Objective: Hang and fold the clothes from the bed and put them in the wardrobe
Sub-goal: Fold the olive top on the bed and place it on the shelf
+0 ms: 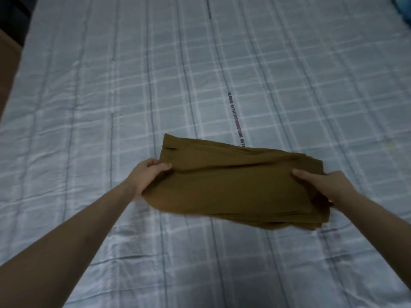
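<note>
We count one folded brown garment [240, 187], with one left hand [149, 174] at its left end and one right hand [322, 185] at its right, on one bed [89, 107].

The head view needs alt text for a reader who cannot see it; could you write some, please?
Two bare hands, left hand and right hand, grip opposite ends of a folded olive-brown garment on a pale blue checked bedspread.

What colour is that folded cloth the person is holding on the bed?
The folded garment is olive-brown, a plain mustard tone, seen in the head view.
</note>
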Demonstrator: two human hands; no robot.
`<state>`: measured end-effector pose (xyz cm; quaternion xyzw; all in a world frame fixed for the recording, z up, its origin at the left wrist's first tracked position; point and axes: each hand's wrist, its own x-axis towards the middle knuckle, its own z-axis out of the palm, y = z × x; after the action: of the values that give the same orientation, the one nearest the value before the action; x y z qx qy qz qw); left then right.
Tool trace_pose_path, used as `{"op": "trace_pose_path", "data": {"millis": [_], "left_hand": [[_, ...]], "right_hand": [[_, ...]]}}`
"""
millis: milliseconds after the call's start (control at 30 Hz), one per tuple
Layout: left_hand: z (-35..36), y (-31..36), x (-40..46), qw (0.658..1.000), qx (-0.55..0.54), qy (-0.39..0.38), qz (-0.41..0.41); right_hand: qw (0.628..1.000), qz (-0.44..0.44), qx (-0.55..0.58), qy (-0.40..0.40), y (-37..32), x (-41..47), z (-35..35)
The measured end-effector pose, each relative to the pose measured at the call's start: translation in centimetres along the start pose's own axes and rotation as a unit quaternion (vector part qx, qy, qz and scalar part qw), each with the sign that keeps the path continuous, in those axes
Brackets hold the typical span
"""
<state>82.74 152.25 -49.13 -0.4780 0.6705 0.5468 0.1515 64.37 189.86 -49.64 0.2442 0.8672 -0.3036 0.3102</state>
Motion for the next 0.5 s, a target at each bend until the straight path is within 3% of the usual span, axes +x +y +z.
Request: {"op": "trace_pose_path", "data": {"millis": [100, 200, 300, 333, 400, 433, 500], "left_hand": [[-1.5, -0.8, -0.9, 0.994, -0.008, -0.107, 0.007], [-2.5, -1.9, -1.2, 0.987, 0.018, -0.159, 0.010], [-3.6, -2.5, -0.7, 0.990, -0.018, -0.123, -0.060], [-3.7, -2.6, -0.5, 0.994, 0.051, -0.075, -0.060], [-3.1, -3.6, -0.4, 0.960, 0.272, 0.053, 0.025], [-2.4, -4.0, -0.6, 0.924, 0.346, 0.111, 0.122], [0.1, -4.1, -1.4, 0.840, 0.402, 0.156, 0.328]], "right_hand": [[1.000, -0.006, -0.002, -0.013, 0.5, -0.6, 0.2], [0.997, -0.015, 0.058, -0.047, 0.4, -1.1, 0.6], [0.997, -0.064, 0.042, -0.023, 0.5, -1.1, 0.5], [0.996, -0.076, 0.031, -0.020, 0.6, -1.1, 0.4], [0.995, -0.092, 0.010, -0.025, 0.8, -1.1, 0.1], [0.995, -0.097, -0.001, -0.027, 0.9, -1.1, 0.1], [0.995, -0.096, -0.015, -0.028, 0.7, -1.4, 0.0]]}}
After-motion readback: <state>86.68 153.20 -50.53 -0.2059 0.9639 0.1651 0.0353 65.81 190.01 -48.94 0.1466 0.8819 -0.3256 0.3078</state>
